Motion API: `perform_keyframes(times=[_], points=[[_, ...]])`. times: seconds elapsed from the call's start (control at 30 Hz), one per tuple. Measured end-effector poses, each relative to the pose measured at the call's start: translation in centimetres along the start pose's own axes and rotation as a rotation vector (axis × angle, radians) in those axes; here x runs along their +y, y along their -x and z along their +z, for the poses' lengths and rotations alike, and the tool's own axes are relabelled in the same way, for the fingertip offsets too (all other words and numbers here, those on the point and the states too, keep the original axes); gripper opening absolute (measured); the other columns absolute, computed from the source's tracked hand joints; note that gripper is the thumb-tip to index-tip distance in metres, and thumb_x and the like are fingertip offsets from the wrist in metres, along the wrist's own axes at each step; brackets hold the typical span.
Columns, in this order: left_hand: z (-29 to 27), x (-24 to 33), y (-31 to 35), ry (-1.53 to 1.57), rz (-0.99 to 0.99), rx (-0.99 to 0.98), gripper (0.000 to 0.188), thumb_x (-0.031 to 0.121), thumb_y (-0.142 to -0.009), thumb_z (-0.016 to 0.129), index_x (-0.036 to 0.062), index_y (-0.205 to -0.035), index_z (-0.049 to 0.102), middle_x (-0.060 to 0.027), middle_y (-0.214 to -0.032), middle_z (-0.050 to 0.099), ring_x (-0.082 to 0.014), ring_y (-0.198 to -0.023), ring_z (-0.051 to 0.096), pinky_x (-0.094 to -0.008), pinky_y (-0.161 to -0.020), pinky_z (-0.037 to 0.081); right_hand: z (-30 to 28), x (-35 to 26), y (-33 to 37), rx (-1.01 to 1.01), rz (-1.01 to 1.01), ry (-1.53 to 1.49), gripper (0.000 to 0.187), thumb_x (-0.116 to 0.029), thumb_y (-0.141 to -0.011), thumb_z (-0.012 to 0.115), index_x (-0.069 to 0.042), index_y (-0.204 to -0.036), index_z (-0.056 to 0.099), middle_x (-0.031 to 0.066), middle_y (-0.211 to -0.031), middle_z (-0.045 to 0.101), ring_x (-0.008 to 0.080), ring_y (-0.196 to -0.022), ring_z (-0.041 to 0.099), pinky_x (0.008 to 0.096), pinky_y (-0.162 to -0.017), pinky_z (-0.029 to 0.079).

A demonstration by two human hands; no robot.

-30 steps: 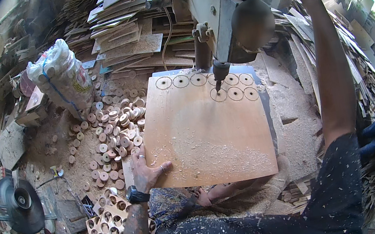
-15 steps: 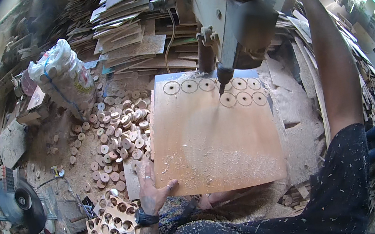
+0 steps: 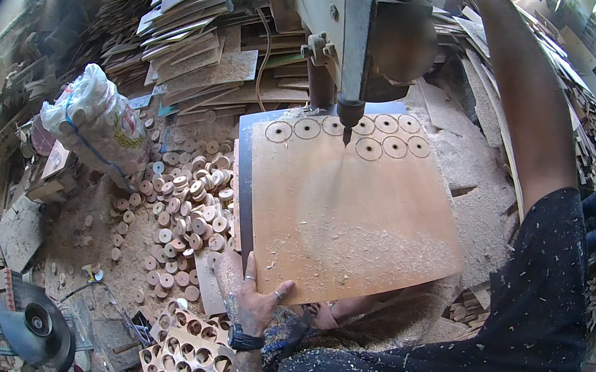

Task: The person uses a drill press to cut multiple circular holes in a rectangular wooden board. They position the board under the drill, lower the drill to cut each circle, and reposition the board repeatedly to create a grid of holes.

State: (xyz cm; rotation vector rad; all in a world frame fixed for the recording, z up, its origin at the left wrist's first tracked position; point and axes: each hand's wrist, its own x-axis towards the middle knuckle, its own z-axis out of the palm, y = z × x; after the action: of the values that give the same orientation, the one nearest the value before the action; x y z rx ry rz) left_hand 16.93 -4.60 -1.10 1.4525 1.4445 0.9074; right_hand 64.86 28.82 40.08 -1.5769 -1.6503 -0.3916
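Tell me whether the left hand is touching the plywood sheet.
Touching. The head view shows the left hand lying on the near left corner of the plywood sheet, thumb on its top face and fingers along its left edge.

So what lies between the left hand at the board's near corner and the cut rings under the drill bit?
In the head view, only the plywood board itself, dusted with sawdust, lies between the left hand and the rings.
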Motion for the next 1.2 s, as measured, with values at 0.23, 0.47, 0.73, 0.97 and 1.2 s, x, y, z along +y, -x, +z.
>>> perform_keyframes(times=[0.23, 0.47, 0.73, 0.97, 1.2], points=[[0.4, -0.1, 0.0, -0.043, -0.013, -0.046, 0.111, 0.035, -0.077, 0.092, -0.0059, -0.158, 0.028, -0.0224, -0.131, 0.067, -0.0237, -0.114, 0.069, -0.0344, -0.096, 0.056, -0.3, -0.6, 0.9, 0.041, 0.004, -0.043, 0.018, -0.005, -0.082, 0.065, -0.002, -0.093, 0.078, 0.0113, -0.074, 0.074, 0.0174, -0.062, 0.07, 0.0358, -0.058, 0.056], [0.7, -0.4, 0.2, -0.109, 0.03, -0.015, 0.112, 0.042, -0.075, 0.092, -0.0057, -0.157, 0.032, -0.0245, -0.127, 0.069, -0.0284, -0.111, 0.071, -0.0369, -0.095, 0.057, -0.3, 0.5, 3.3, 0.291, -0.29, -0.134, 0.013, -0.001, -0.083, 0.067, 0.0, -0.093, 0.076, 0.009, -0.073, 0.072, 0.0158, -0.059, 0.066, 0.0327, -0.055, 0.053], [0.9, -0.2, 1.0, -0.037, -0.061, -0.053, 0.108, 0.037, -0.079, 0.09, -0.0019, -0.159, 0.029, -0.0232, -0.135, 0.064, -0.0264, -0.119, 0.067, -0.037, -0.1, 0.054, -5.6, -2.6, 20.9, 0.448, -0.202, 0.018, 0.021, -0.027, -0.094, 0.071, -0.006, -0.097, 0.072, 0.009, -0.083, 0.074, 0.0188, -0.079, 0.074, 0.0339, -0.076, 0.057], [2.1, -0.2, 0.4, 0.023, -0.075, 0.042, 0.09, 0.032, -0.09, 0.082, -0.0028, -0.157, 0.033, -0.0216, -0.13, 0.067, -0.0249, -0.113, 0.068, -0.0365, -0.096, 0.056, -6.0, -5.6, 32.7, 0.111, 0.058, 0.034, 0.022, -0.022, -0.095, 0.07, -0.004, -0.082, 0.068, 0.0096, -0.069, 0.067, 0.0198, -0.062, 0.069, 0.0366, -0.061, 0.055], [2.2, -0.3, 0.0, 0.049, -0.079, 0.039, 0.082, 0.027, -0.093, 0.079, -0.0036, -0.156, 0.036, -0.0197, -0.124, 0.07, -0.021, -0.108, 0.069, -0.034, -0.091, 0.057, -1.0, -4.6, 28.3, -0.106, 0.135, 0.528, 0.061, -0.05, -0.104, 0.053, -0.002, -0.074, 0.073, 0.0219, -0.068, 0.068, 0.0432, -0.067, 0.07, 0.0508, -0.064, 0.056]])
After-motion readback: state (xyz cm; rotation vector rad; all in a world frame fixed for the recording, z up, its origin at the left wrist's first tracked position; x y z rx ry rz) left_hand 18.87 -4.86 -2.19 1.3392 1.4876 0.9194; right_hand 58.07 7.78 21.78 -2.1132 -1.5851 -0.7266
